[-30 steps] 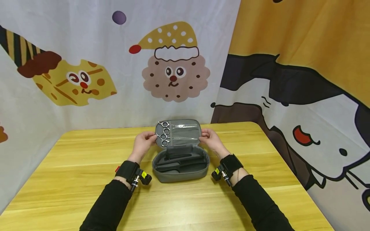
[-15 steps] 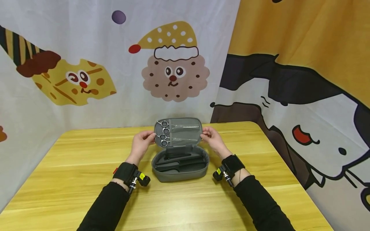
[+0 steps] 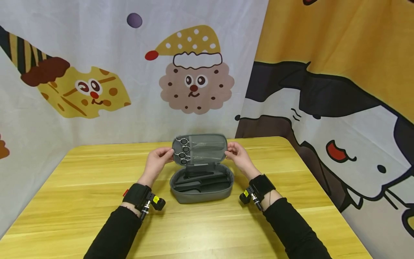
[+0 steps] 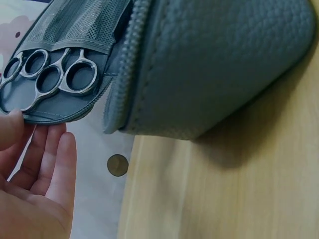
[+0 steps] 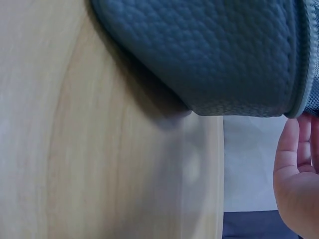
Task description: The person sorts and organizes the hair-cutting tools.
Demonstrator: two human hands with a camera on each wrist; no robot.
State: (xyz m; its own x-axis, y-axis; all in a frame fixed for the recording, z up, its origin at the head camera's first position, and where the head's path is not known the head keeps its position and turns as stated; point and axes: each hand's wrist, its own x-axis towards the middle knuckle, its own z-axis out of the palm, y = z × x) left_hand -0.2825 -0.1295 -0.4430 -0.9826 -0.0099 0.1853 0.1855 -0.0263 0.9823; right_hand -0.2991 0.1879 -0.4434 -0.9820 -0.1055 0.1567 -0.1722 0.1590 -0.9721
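A grey zippered case (image 3: pixel 200 198) stands on the table with its lid (image 3: pixel 208 153) raised at the back. Metal finger rings of scissors (image 4: pixel 77 92) stick out of a mesh pocket inside the lid. Several dark, long tools (image 3: pixel 188 187) lie in the case body; their exact kind is unclear. My left hand (image 3: pixel 156 162) pinches the lid's left edge between thumb and fingers. At the opposite edge, my right hand (image 3: pixel 240 159) holds the lid in the same way. The right wrist view shows only part of that hand, below the pebbled case wall.
The wooden table (image 3: pixel 106 194) extends around the case on both sides and in front. Close behind its far edge hangs a white curtain (image 3: pixel 129 126) with cartoon prints. A yellow, black and white printed cloth (image 3: pixel 323 50) hangs on the right.
Both hands have shifted slightly outward, still holding the lid's edges. The lid's tilt has altered a little and its pocket shows less glare. The case body stays nearly in place.
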